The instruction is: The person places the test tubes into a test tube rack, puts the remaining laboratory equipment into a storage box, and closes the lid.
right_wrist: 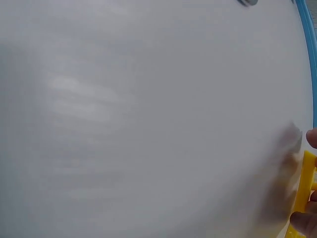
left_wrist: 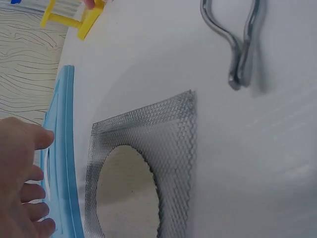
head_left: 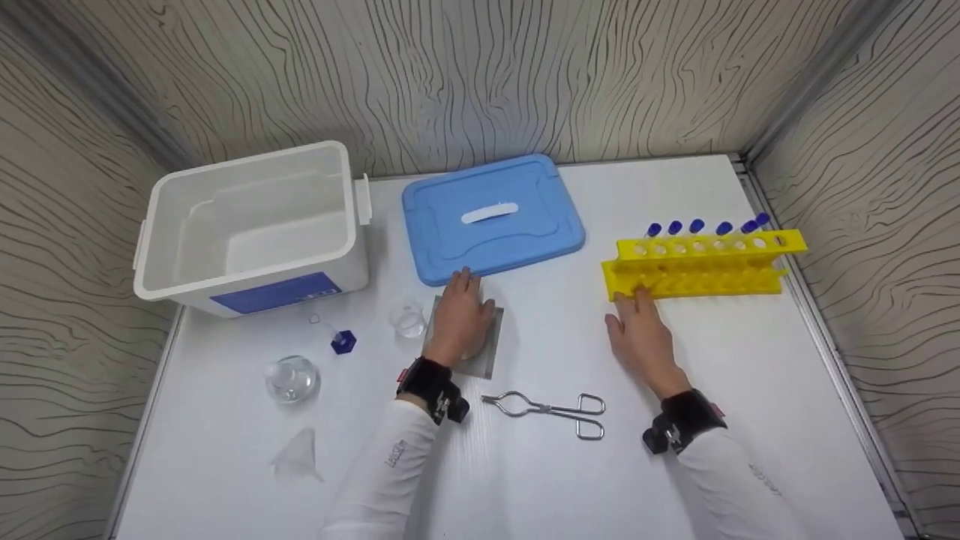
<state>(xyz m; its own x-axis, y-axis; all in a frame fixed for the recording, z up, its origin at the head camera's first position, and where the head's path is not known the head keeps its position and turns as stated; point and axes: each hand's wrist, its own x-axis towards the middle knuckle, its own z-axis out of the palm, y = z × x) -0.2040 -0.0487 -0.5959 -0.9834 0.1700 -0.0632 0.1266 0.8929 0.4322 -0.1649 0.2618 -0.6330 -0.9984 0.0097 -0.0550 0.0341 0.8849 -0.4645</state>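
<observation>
My left hand (head_left: pixel 459 319) is over a square wire gauze (head_left: pixel 480 365) with a pale round centre (left_wrist: pixel 128 193). Its fingers are relaxed and reach toward the near edge of a blue lid (head_left: pixel 525 234); nothing shows in its grasp. At the right, my right hand (head_left: pixel 641 341) touches the left end of a yellow test tube rack (head_left: pixel 705 289) with its fingertips, the thumb lying apart. Several tubes with blue caps (head_left: pixel 697 226) stand slanted at the rack's back. Crucible tongs (head_left: pixel 546 409) lie between the two forearms, their tips near the gauze.
A white bin (head_left: pixel 345 262) stands at the back left. Before it are a small beaker (head_left: pixel 409 322), a slim clear cylinder with a blue hexagonal base (head_left: pixel 343 342), a round glass flask (head_left: pixel 292 380) and a clear funnel (head_left: pixel 297 454). Patterned walls enclose the table's back and sides.
</observation>
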